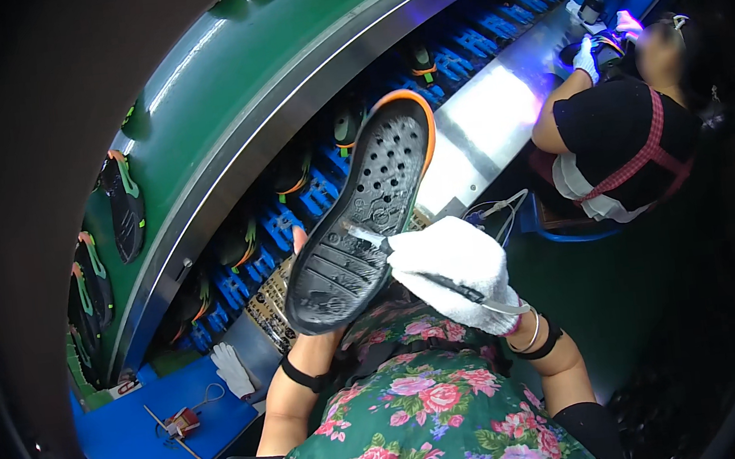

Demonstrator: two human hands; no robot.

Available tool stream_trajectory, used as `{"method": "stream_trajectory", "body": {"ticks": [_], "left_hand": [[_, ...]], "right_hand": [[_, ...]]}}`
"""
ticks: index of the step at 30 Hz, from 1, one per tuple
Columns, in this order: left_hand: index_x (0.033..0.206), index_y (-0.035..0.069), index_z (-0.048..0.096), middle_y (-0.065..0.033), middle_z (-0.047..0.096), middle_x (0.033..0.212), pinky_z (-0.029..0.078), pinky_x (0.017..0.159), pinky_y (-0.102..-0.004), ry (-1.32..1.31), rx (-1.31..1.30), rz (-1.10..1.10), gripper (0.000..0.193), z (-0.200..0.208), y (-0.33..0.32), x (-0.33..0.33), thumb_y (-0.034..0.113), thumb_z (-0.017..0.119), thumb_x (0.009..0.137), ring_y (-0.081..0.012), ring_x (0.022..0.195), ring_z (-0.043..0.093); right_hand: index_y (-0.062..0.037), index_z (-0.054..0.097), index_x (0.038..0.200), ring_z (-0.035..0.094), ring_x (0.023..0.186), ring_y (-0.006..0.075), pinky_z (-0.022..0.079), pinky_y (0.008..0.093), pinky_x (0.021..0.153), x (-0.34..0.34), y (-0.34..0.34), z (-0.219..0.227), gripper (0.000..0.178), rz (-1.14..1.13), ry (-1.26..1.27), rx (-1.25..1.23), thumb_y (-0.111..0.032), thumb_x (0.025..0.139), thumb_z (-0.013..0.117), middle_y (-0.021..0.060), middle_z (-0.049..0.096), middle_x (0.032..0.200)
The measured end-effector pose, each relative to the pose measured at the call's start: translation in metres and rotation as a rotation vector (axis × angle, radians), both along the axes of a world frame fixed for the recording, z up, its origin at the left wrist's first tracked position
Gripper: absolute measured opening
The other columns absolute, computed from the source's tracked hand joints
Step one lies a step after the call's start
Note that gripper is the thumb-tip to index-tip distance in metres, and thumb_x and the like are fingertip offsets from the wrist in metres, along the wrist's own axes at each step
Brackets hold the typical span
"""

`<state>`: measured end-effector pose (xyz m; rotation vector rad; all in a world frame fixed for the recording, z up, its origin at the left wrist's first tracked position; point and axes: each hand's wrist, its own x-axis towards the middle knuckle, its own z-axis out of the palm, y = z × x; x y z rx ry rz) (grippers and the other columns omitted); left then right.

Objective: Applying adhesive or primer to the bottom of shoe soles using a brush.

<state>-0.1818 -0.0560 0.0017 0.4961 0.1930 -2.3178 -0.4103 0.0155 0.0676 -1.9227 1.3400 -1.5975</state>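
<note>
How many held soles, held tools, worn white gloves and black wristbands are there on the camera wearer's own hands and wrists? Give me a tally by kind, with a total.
Sole: 1
Tool: 1
White glove: 1
Black wristbands: 2
Total: 5

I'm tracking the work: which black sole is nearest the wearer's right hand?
The orange-rimmed sole, held up in the left hand, with the white-gloved right hand at its edge; the other soles lie farther off on the green surface.
</note>
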Motion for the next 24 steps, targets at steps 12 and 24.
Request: {"method": "stream_trajectory", "body": {"ticks": [12,24], "left_hand": [[0.166,0.007,0.033,-0.026,0.039,0.166,0.037,0.124,-0.059,0.213,-0.183,-0.114,0.113,-0.006,0.011,-0.04,0.079,0.065,0.086,-0.0401,0.151,0.044],[0.166,0.014,0.037,-0.0159,0.045,0.166,0.028,0.13,-0.0579,-0.183,-0.307,-0.163,0.096,-0.025,0.032,-0.036,0.069,0.065,0.092,-0.0375,0.152,0.044]], "right_hand": [[-0.0104,0.082,0.114,0.077,0.097,0.0271,0.06,0.0398,0.086,-0.011,-0.019,0.017,0.036,-0.016,0.139,-0.06,-0.003,0.079,0.085,0.009,0.081,0.109],[-0.0039,0.075,0.128,0.074,0.108,0.0303,0.059,0.0424,0.092,-0.001,-0.038,0.023,0.043,0.002,0.267,-0.065,-0.005,0.085,0.078,0.0138,0.076,0.124]]}}
